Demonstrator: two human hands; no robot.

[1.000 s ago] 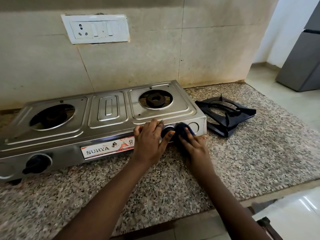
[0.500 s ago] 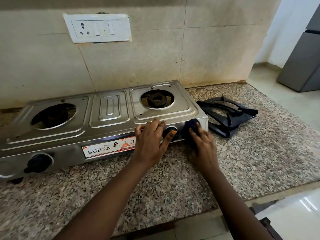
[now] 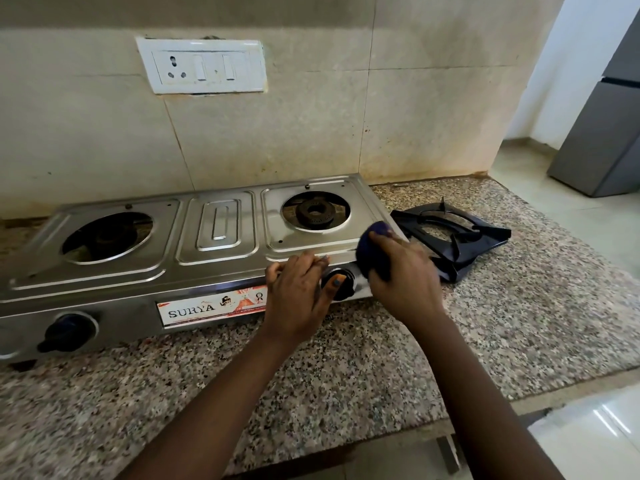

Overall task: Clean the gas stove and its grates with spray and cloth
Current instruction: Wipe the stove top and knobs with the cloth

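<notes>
Speckled granite counter (image 3: 519, 323) is seen under a steel two-burner gas stove (image 3: 214, 237), which is placed against a stained tiled wall (image 3: 415, 116) with a white switch plate (image 3: 202, 65). The grates (image 3: 453, 239) are removed and are stacked on the counter just beside the right end of the stove. The left hand (image 3: 296, 292) is laid flat on the near edge of the stove, fingers spread and nothing held, with the thumb on the right knob (image 3: 341, 284); probably the stove is being steadied. The right hand (image 3: 401, 278) is closed around a dark blue cloth (image 3: 375, 251), which is pressed on the near right corner of the stove. The wiping of the stove body seems to be in hand. For the next move, the cloth should probably be carried along the top toward the right burner (image 3: 315, 211), with firm pressure. No spray bottle is visible.
</notes>
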